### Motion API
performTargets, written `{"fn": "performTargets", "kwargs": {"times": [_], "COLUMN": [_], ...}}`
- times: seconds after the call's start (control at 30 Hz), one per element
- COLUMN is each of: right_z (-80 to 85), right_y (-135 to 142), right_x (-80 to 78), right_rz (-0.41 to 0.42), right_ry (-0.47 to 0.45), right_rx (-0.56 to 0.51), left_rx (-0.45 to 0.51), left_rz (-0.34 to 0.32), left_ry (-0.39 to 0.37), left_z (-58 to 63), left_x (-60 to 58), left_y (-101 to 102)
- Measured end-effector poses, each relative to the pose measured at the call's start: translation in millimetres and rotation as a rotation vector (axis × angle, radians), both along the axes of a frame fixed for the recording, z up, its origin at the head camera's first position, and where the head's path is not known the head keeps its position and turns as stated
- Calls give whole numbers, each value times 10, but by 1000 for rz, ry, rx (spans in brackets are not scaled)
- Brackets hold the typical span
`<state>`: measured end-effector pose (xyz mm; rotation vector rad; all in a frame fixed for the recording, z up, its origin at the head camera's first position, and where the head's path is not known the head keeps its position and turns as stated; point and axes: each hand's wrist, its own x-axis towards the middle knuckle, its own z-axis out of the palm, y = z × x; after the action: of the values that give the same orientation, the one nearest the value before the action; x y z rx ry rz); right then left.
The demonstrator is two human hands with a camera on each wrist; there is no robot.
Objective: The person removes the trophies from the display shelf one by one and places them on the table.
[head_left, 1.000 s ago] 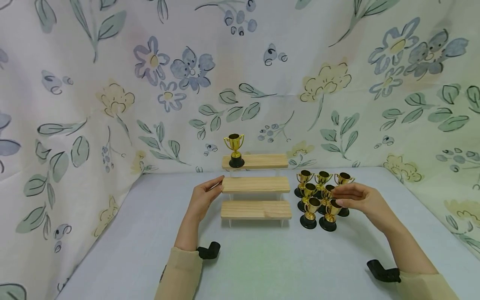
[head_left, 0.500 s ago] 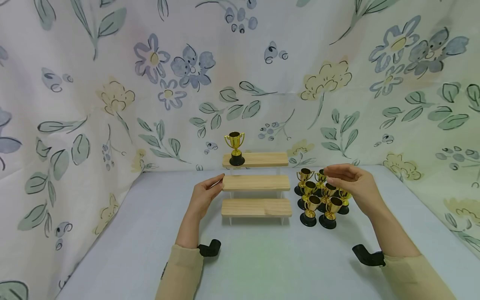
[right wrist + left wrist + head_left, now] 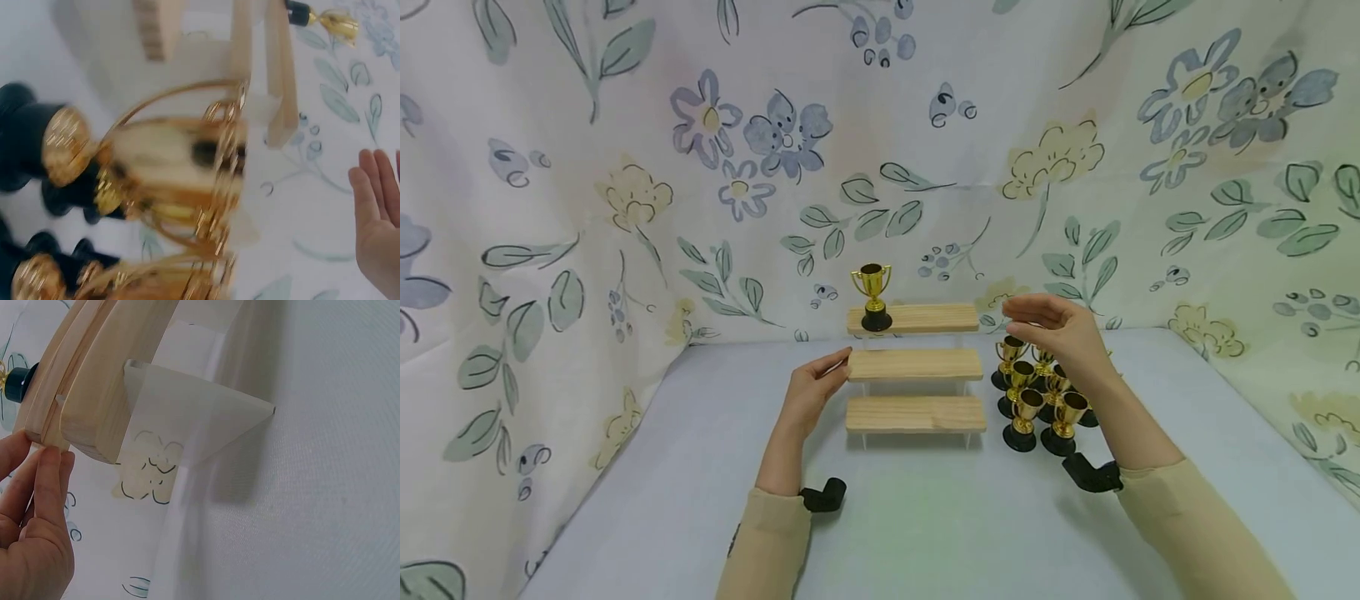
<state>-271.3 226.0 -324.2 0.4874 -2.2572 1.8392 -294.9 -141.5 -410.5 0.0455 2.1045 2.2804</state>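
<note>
My left hand (image 3: 812, 392) pinches the left end of the middle board of a three-step wooden display stand (image 3: 916, 365). In the left wrist view, thumb and fingertips (image 3: 47, 469) meet the board's end. A gold trophy cup (image 3: 873, 292) with a black base stands upright at the left of the top board. My right hand (image 3: 1060, 333) hovers above and behind a group of similar small trophies (image 3: 1024, 408) right of the stand, partly hiding them. In the right wrist view its fingers (image 3: 369, 187) are fairly straight and hold nothing.
The stand rests on clear supports (image 3: 200, 406) on a white-covered table (image 3: 910, 517). A floral cloth (image 3: 880, 125) hangs behind and at both sides. Black wrist mounts (image 3: 825, 496) sit at both cuffs.
My right hand has moved left and away from me over the trophies, from the group's right side toward the top board. The left hand keeps its hold on the stand.
</note>
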Motion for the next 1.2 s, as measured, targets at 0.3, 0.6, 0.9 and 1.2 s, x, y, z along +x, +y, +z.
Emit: {"fn": "performTargets", "kwargs": {"times": [0.3, 0.6, 0.9, 1.2], "right_z": [96, 327, 392, 333], "right_y": [-395, -932, -1348, -1620], "right_x": [-200, -366, -601, -715], "right_rz": [49, 86, 89, 47], "right_ry": [11, 32, 23, -19], "right_rx": [-40, -59, -44, 14], "left_rx": [-7, -9, 9, 11], "left_rz": [-10, -5, 4, 12], "left_ry": [0, -1, -2, 2], "left_z": [-3, -10, -18, -15], "left_x": [-3, -15, -2, -10], "left_y": [25, 24, 28, 18]}}
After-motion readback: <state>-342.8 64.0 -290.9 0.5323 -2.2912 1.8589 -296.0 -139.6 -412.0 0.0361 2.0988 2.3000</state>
